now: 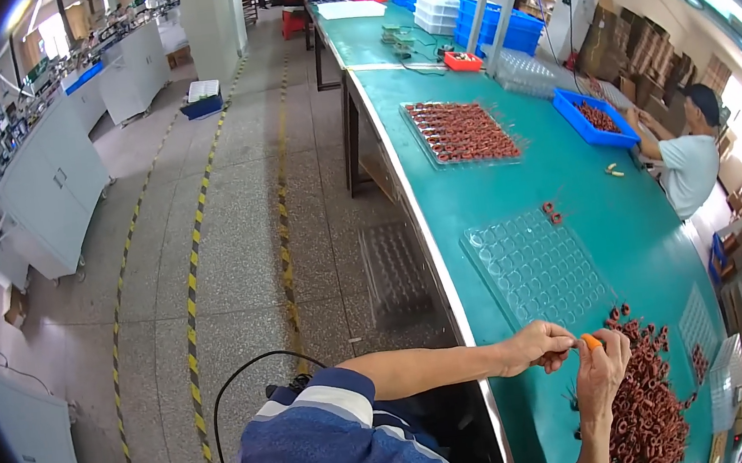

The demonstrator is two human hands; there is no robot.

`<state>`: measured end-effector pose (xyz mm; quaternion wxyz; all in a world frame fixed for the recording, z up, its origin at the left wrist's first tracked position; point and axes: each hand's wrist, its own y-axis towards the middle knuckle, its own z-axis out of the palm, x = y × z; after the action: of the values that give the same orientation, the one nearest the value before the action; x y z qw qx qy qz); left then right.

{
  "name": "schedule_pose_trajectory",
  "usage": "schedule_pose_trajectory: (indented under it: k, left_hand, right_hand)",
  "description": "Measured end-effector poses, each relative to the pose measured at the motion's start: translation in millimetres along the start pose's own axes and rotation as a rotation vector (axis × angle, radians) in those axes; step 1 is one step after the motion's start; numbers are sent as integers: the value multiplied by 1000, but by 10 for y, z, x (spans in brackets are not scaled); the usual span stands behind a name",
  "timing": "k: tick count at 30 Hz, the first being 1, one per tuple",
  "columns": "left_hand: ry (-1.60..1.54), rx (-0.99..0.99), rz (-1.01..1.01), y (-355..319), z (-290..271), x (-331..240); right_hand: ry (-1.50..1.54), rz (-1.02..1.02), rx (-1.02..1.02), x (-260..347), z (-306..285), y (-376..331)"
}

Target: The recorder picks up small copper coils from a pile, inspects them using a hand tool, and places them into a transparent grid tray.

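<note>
My left hand (pixel 535 347) reaches across the table edge, its fingers pinched together. Close against it is my right hand (pixel 602 370), also pinching, with an orange piece (pixel 591 341) at its fingertips that looks like a finger cot. Whatever lies between the fingertips of both hands is too small to make out. Beside and beneath my right forearm spreads a big heap of reddish-brown ring-shaped coils (pixel 643 411) with thin wire ends. A clear plastic tray (pixel 535 268) with rows of round pockets lies just beyond my hands; a few coils (pixel 553 213) sit at its far corner.
Farther along the green table (pixel 374 94) lies a tray full of coils (pixel 462 132). A blue bin of coils (pixel 596 117) stands before a seated person (pixel 691 145) across the table. Clear trays (pixel 727 383) stand at the right edge. Stacked trays (pixel 394 270) lie on the floor.
</note>
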<state>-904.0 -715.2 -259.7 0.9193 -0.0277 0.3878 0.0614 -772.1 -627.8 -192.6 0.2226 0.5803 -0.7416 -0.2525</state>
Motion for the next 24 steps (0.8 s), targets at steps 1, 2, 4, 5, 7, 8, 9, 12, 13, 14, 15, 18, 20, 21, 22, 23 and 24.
schedule_pose_trajectory:
  k: [1,2,4,5,7,8,9,12,13,14,15,18,20,21,22,23,24]
  left_hand:
    - [5,-1,9,0,21,-1]
    - [-47,-17,-17,-1,15,1]
    - [-105,-34,-34,7,-2,34]
    - [-84,-53,-29,23,-1,75]
    - [-66,-76,-17,40,-30,148]
    - [-2,-91,2,18,-36,134]
    - [61,-107,21,-8,-37,129]
    - [-12,-67,67,-126,8,188]
    - [-17,-75,67,-154,27,207]
    - [13,-86,127,-176,76,178]
    - [43,-97,184,-195,100,151]
    - [56,-120,246,-171,133,116]
    - [50,-113,231,-177,175,111]
    - [57,-100,214,-169,179,91]
    - [172,-90,230,-71,152,-12]
    - [236,-90,231,-53,123,-88]
    - [255,-52,239,-3,4,-217]
  right_hand:
    - [1,-8,-6,9,-16,-8]
    - [-14,-12,-11,28,-12,1]
    - [-60,-67,-16,25,8,-18]
    - [-114,-105,-38,48,19,-53]
    - [-210,-180,-92,217,81,-103]
    - [-184,-168,-98,270,111,-120]
    - [-157,-155,-102,300,126,-134]
    - [201,122,6,186,43,-201]
    - [455,386,79,158,7,-204]
    - [697,526,127,68,13,-170]
    - [938,667,176,11,26,-134]
    - [1282,827,73,-34,168,-200]
    - [1547,917,-18,-83,217,-298]
    - [1598,975,-32,-115,231,-333]
    - [1574,918,16,-220,292,-247]
    - [1506,897,36,-227,345,-192]
    - [1499,962,9,-219,461,-43]
